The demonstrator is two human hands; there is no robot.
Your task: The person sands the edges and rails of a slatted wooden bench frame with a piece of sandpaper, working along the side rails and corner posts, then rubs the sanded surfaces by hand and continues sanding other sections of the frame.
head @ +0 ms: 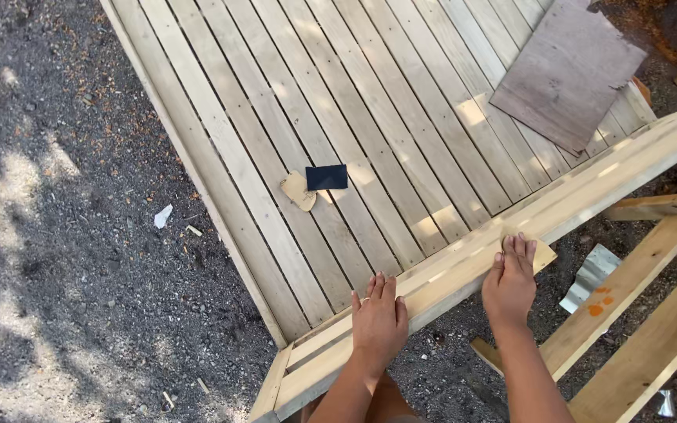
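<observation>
A large slatted panel of pale wood [338, 102] lies on dark ground. Along its near edge runs a long pale wooden rail [605, 176], slanting up to the right. My left hand [379, 317] lies flat on this rail with fingers together, holding nothing. My right hand [509, 278] presses flat on a tan sheet of sandpaper [544, 254] lying on the rail. Farther off on the slats rest a dark sandpaper piece [327, 177] and a tan scrap [298, 190].
A brown plywood board [566, 70] lies on the panel's far right corner. Loose wooden beams [628, 294] and a crumpled bit of shiny metal [589, 276] sit at right below the rail. Gravelly dirt [64, 235] with small scraps covers the left.
</observation>
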